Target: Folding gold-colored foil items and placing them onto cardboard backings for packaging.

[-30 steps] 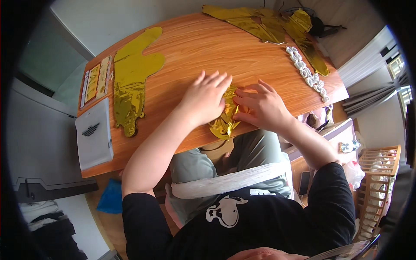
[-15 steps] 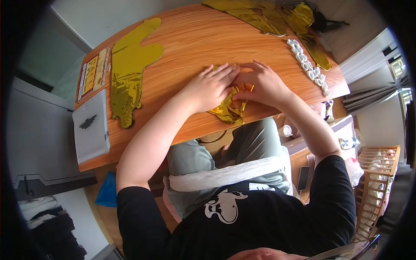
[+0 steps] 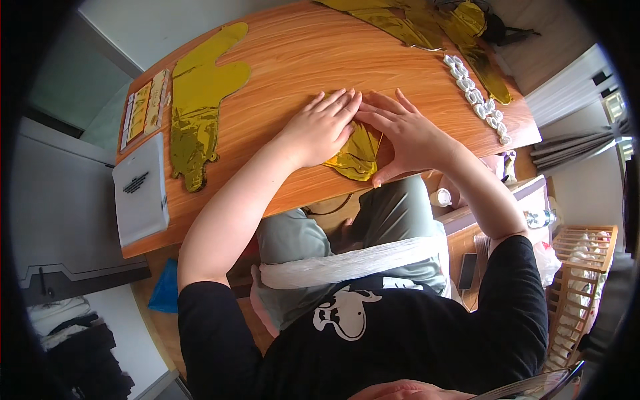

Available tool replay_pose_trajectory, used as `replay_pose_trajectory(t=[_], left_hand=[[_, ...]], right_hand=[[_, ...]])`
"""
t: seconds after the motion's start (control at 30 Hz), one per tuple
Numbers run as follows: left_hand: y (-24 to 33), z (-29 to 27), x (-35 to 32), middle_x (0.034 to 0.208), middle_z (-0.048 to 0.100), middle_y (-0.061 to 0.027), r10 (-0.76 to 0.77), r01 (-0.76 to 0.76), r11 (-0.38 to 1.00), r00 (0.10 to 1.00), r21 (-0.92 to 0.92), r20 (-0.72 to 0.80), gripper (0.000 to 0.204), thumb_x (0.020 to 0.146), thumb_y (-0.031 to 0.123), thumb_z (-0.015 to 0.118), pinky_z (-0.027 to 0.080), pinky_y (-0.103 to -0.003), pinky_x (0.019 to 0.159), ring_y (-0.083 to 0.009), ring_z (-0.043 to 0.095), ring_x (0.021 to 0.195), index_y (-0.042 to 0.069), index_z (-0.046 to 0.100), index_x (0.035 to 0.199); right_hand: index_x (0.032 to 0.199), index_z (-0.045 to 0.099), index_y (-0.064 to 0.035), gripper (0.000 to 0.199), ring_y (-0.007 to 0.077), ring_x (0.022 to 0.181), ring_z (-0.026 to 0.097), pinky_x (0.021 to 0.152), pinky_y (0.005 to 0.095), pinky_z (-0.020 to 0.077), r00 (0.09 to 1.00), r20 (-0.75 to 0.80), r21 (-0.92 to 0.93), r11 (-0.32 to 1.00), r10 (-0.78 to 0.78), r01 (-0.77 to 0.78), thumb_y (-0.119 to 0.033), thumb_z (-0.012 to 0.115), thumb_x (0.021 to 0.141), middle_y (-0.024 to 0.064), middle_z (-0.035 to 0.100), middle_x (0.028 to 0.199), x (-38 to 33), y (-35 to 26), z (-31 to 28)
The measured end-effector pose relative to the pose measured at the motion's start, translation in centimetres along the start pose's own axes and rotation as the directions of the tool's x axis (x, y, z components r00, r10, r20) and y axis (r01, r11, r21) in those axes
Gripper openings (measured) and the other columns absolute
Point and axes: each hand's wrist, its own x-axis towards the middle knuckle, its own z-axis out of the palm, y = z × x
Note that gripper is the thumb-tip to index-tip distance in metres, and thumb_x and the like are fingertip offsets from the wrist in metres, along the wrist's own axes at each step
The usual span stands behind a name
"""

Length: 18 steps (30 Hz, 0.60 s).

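A crumpled piece of gold foil, like a deflated foil balloon [image 3: 357, 155], lies on the wooden table [image 3: 287, 80] near its front edge. My left hand [image 3: 323, 127] rests flat on its left side, fingers stretched out. Along the foil's right side lies my right hand [image 3: 410, 133], fingers spread and thumb pointing toward me at the table edge. The fingertips of both hands meet at the foil's far end. Part of the foil is hidden beneath the hands.
A flat gold foil balloon [image 3: 207, 80] lies at the left, beside a printed card [image 3: 143, 110] and a white tray [image 3: 141, 193] with small dark sticks. More gold foil [image 3: 393, 23] lies at the far right, near a row of white coiled ribbons [image 3: 473, 97].
My right thumb has moved off the foil toward the table edge, and the right fingers have spread. The foil's near end now lies flatter. My left hand has barely shifted.
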Motion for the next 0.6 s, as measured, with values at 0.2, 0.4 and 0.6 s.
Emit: replay_pose_trajectory(t=[0.2, 0.4, 0.6], left_hand=[[-0.2, -0.2, -0.1, 0.163, 0.033, -0.0163, 0.011, -0.011, 1.000, 1.000, 0.005, 0.015, 0.058, 0.107, 0.033, 0.042, 0.024, -0.050, 0.124, -0.0308, 0.030, 0.152, 0.004, 0.032, 0.157], [-0.2, 0.0, 0.0, 0.163, 0.032, -0.0170, 0.013, -0.013, 0.999, 1.000, -0.040, 0.015, 0.057, 0.108, 0.034, 0.038, 0.023, -0.049, 0.125, -0.0305, 0.029, 0.152, 0.002, 0.035, 0.155], [-0.2, 0.0, 0.2, 0.162, 0.035, -0.0175, 0.021, -0.022, 1.000, 1.000, -0.019, -0.015, 0.056, 0.108, 0.034, 0.038, 0.025, -0.048, 0.124, -0.0306, 0.032, 0.151, 0.002, 0.036, 0.154]], right_hand=[[0.147, 0.051, -0.0139, 0.103, 0.0368, 0.149, 0.031, 0.124, 0.0599, 0.0173, 0.992, -0.077, 0.035, 0.994, -0.105, 0.108, -0.060, 0.086, 0.062, 0.0098, 0.043, 0.158, -2.0, -1.0, 0.4], [0.118, 0.075, -0.0147, 0.041, 0.0232, 0.102, 0.061, 0.089, 0.0393, 0.0453, 0.929, -0.220, 0.074, 0.944, -0.299, 0.321, -0.028, 0.081, 0.079, -0.0001, 0.070, 0.127, -3.1, -2.1, 1.0], [0.117, 0.073, -0.0048, 0.028, 0.0281, 0.097, 0.067, 0.086, 0.0392, 0.0511, 0.946, -0.247, 0.401, 0.867, -0.211, 0.298, -0.013, 0.071, 0.090, 0.0079, 0.074, 0.116, -2.2, -1.7, 1.3]])
